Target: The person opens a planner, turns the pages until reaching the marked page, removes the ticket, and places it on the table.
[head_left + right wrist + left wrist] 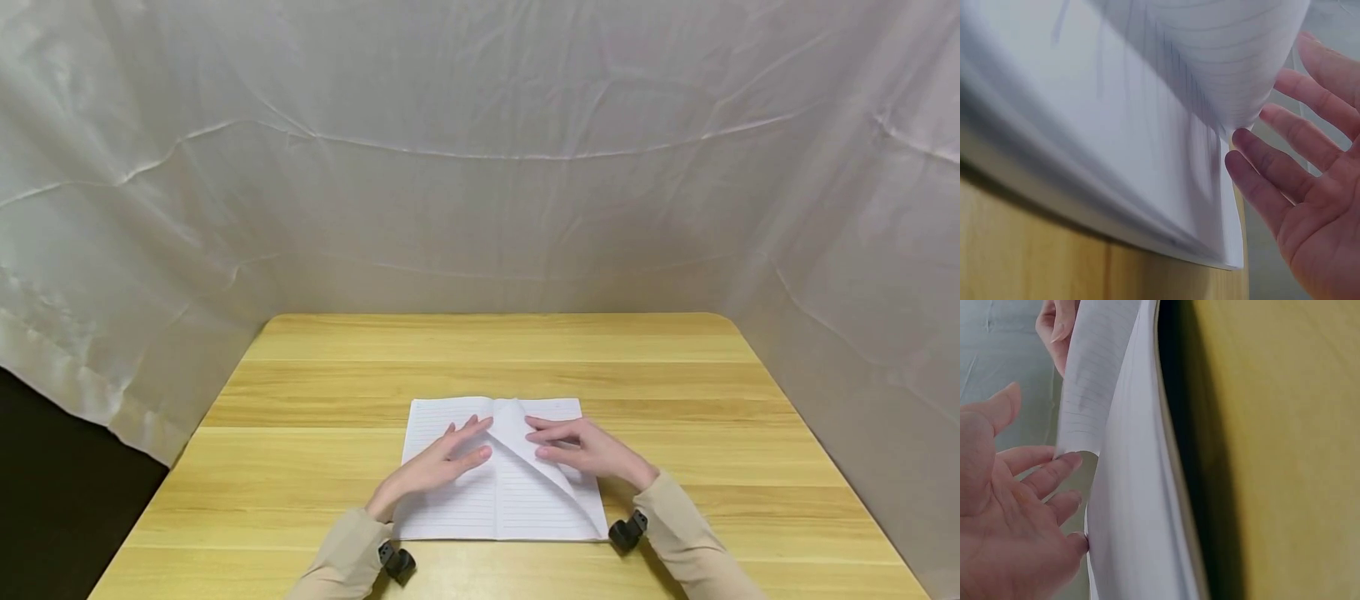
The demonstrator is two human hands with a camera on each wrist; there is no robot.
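Note:
A lined notebook lies spread flat on the table, its pages white with thin ruling. One leaf of its right half is lifted and bent over diagonally, so ruled paper shows beneath. My left hand hovers over the left page with fingers extended; in the left wrist view, its fingertips meet the lifted leaf's corner. On the other side my right hand has its fingers spread against the bent leaf. The right wrist view shows those fingertips beside the curved leaf, with nothing pinched.
The wooden table has rounded far corners. Pale cloth hangs behind it and on both sides. A dark gap shows at the lower left. Each sleeve carries a small black wrist camera.

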